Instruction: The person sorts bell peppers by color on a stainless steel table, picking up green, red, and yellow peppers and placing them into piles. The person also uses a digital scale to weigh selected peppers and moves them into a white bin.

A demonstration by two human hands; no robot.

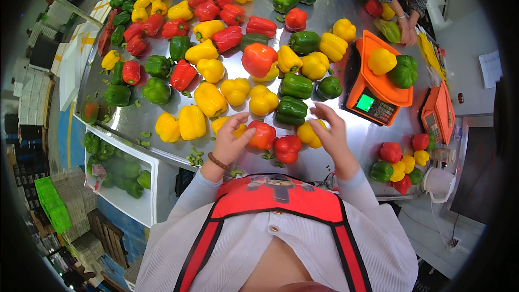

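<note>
My left hand (pixel 234 141), with a beaded bracelet at the wrist, has its fingers apart at the left side of a red bell pepper (pixel 262 134); whether it touches the pepper I cannot tell. Beside that lies another red bell pepper (pixel 287 149). My right hand (pixel 331 134) is spread beside a yellow bell pepper (pixel 311 133) and appears to hold nothing. Just beyond it are a green bell pepper (pixel 291 110) and an orange digital scale (pixel 375 85), its display lit, with a yellow pepper (pixel 382 61) and a green pepper (pixel 402 71) on its tray.
Many red, yellow and green peppers cover the metal table (pixel 134 123). A white foam box (pixel 121 207) of green peppers stands at the left. Mixed peppers (pixel 391 153) lie at the right near a second orange scale (pixel 438 113). A co-worker's hands (pixel 407 30) touch a wrapped pepper at upper right.
</note>
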